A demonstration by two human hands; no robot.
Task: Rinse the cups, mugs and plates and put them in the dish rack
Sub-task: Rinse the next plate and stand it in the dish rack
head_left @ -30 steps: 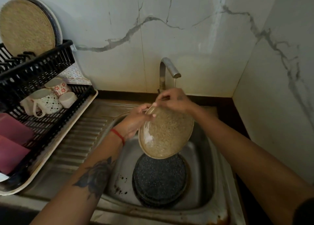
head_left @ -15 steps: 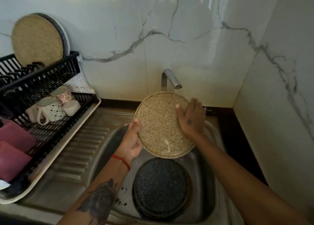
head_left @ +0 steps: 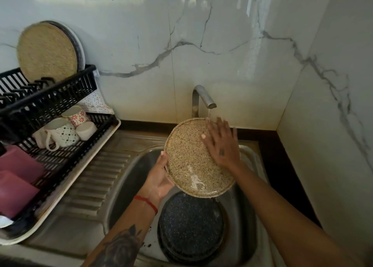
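the left hand (head_left: 159, 179) has its grip curled round the lower left rim of a speckled tan plate (head_left: 189, 165), holding it tilted up on edge above the steel sink (head_left: 129, 178), its face toward the camera. the right hand (head_left: 222, 143) lies flat on the plate's upper right face, fingers straight and spread, gripping nothing. a thin stream runs from the tap (head_left: 203, 98) onto the plate's top edge by the fingertips. a dark speckled plate (head_left: 191, 224) lies flat in the sink bottom, below the tan one. to the left, the black dish rack (head_left: 50, 97) stands on the counter with a second tan plate (head_left: 47, 50) upright in its top tier and patterned mugs (head_left: 66, 131) lying on the lower tier, beside pink pieces (head_left: 16, 178).
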